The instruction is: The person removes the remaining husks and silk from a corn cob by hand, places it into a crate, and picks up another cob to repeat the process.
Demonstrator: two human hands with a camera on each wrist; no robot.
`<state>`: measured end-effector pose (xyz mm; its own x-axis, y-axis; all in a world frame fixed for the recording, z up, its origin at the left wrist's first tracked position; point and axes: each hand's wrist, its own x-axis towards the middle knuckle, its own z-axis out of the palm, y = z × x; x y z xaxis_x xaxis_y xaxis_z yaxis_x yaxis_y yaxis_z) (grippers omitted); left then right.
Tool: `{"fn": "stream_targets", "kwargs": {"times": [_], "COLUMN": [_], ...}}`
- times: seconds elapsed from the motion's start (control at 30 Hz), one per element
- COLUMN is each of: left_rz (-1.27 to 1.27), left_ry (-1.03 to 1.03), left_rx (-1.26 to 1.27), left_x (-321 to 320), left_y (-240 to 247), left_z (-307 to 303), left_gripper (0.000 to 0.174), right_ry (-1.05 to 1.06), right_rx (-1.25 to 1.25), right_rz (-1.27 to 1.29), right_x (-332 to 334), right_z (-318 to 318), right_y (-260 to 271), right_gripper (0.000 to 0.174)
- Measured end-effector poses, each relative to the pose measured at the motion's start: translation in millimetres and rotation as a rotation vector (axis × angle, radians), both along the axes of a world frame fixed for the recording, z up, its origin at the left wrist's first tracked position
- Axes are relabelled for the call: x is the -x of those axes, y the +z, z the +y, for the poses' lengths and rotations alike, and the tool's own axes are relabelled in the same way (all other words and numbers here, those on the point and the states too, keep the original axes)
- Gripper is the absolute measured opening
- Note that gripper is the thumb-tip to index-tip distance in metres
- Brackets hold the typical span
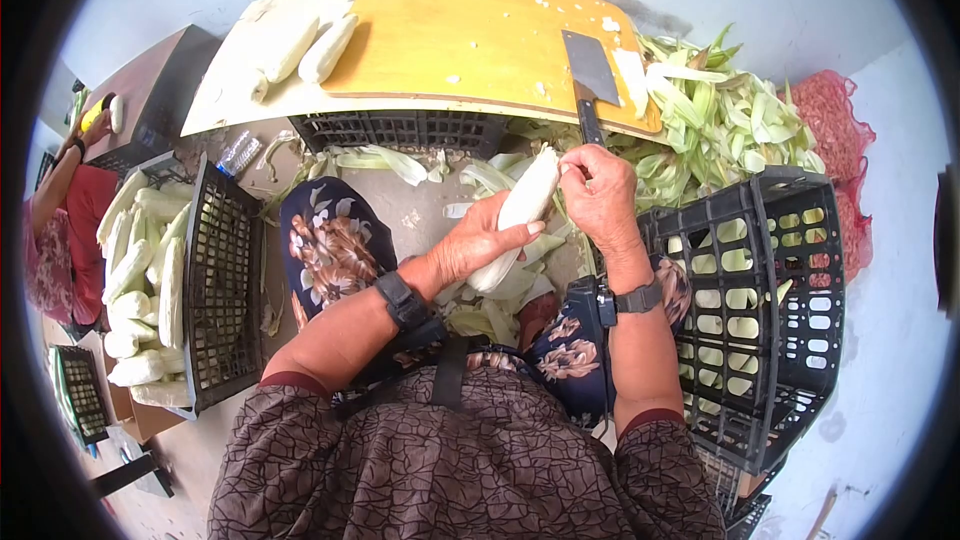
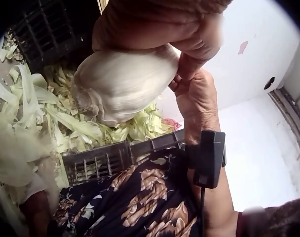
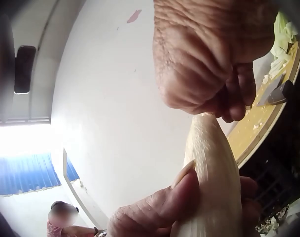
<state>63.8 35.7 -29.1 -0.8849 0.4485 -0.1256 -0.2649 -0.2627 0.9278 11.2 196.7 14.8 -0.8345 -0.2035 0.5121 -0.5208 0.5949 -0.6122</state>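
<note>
A pale ear of corn (image 1: 525, 205), wrapped in thin whitish husk, is held tilted above the lap. My left hand (image 1: 470, 240) grips its lower part, the thumb lying along the near side. At the upper tip, my right hand (image 1: 605, 195) pinches with curled fingers. From the right wrist, the ear (image 3: 211, 163) narrows upward into those fingers, which hide its very end. The left wrist view shows the ear's blunt butt (image 2: 88, 101) pointing away from the right hand (image 2: 199, 96).
A yellow board (image 1: 480, 30) ahead bears a cleaver (image 1: 592, 70) and, at left, two pale ears (image 1: 328, 48). Stripped husks (image 1: 720, 120) heap at right beside a black crate (image 1: 772, 325). Another crate (image 1: 225, 270) at left stands by piled ears (image 1: 140, 270). Another person's arm (image 1: 55, 180) shows far left.
</note>
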Motion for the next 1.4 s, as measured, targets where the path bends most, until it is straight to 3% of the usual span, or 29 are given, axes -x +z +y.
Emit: {"fn": "stream_targets", "kwargs": {"times": [0.27,0.43,0.63,0.93,1.4], "left_rz": [-0.071,-0.145,-0.129,0.012,0.167], "left_ry": [-0.021,0.045,0.015,0.103,0.093], "left_rx": [-0.068,-0.225,-0.363,-0.255,0.083], "left_x": [1,0,3,7,3], "left_y": [-9,-9,-8,-16,0], "left_z": [0,1,-4,-3,-3], "left_gripper": [0.043,0.05,0.048,0.039,0.05], "right_ry": [-0.091,-0.004,0.054,0.126,0.008], "right_rx": [0.107,0.35,0.56,0.453,0.358], "right_rz": [-0.025,-0.316,-0.407,-0.412,-0.304], "right_x": [10,6,5,5,9], "right_z": [12,12,6,0,5], "right_y": [-5,4,5,-4,-15], "right_gripper": [0.004,0.01,0.011,0.012,0.008]}}
